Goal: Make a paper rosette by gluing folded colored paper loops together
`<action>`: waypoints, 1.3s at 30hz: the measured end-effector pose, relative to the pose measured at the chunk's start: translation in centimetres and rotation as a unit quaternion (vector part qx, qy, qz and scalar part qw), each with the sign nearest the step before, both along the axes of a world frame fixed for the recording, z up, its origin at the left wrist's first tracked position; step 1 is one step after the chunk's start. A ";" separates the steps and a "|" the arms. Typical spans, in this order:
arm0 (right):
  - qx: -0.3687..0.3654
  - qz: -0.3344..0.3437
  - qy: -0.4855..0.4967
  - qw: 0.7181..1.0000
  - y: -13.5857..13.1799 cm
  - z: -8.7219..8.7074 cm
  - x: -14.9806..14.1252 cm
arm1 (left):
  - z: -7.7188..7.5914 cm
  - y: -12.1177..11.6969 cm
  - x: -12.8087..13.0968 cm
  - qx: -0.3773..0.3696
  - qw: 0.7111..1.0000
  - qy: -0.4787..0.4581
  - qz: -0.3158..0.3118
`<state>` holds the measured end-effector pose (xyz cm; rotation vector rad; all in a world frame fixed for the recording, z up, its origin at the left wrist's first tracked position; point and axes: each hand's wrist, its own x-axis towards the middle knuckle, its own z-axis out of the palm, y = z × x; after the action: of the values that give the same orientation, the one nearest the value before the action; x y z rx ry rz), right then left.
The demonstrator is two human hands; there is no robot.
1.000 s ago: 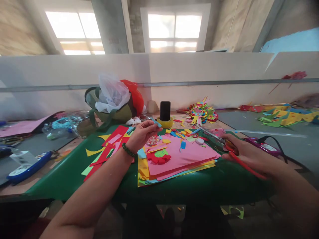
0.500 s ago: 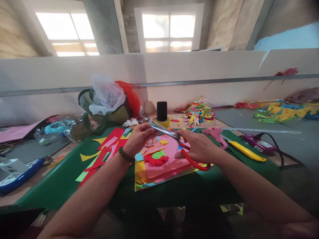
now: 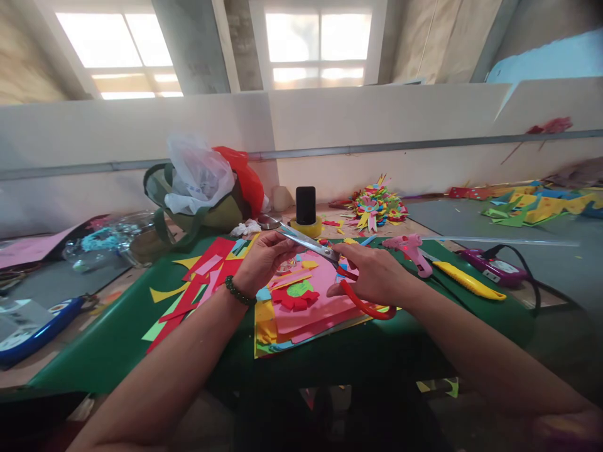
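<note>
My right hand [image 3: 374,267] grips a pair of scissors [image 3: 313,243] by its red handles, the metal blades pointing left and away from me. My left hand [image 3: 266,260], with a dark bead bracelet on the wrist, is closed in a pinch right beside the blades. What its fingertips hold is too small or hidden to make out. Below the hands, a red paper flower with a green centre [image 3: 300,289] lies on a stack of pink sheets [image 3: 325,307]. Red, pink and green paper strips [image 3: 188,307] lie left of the stack on a green mat [image 3: 108,333].
To the right are a pink glue gun [image 3: 409,248], a yellow utility knife [image 3: 468,280] and a purple power strip [image 3: 492,267]. Behind stand a phone [image 3: 306,204], a colourful paper flower bunch [image 3: 377,207] and a green bag [image 3: 207,220]. A blue power strip [image 3: 44,329] lies left.
The whole view has shifted slightly. Both hands stay in nearly the same place, and the scissor blades now reach a little farther past the left fingertips.
</note>
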<state>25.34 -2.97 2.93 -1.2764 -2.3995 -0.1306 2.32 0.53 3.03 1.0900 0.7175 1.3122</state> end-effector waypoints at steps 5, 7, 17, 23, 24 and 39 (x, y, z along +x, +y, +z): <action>-0.002 0.008 0.011 1.000 0.1 -0.2 0.1 | -0.2 0.2 -0.1 0.002 1.000 0.007 -0.010; 0.008 0.018 0.018 1.000 0.2 -0.3 0.1 | -0.2 0.2 -0.1 0.005 1.000 0.007 -0.015; 0.026 0.029 0.055 0.998 1.0 -1.5 0.2 | -0.2 0.2 -0.2 0.005 0.999 0.009 -0.042; 0.023 -0.060 0.131 0.989 1.7 -0.3 2.7 | 0.2 -0.1 -0.6 -0.002 0.998 0.019 -0.057; 0.030 -0.081 0.121 0.989 1.9 -0.1 3.8 | 0.3 -0.1 -0.8 -0.001 0.998 0.019 -0.053; -0.240 -0.173 -0.037 0.955 0.7 -1.8 15.9 | 0.2 1.1 -1.2 -0.017 1.000 -0.014 -0.001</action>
<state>41.29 -2.28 1.12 -1.9363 -2.3244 0.3310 1.15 1.58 3.28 1.0435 0.7153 1.3074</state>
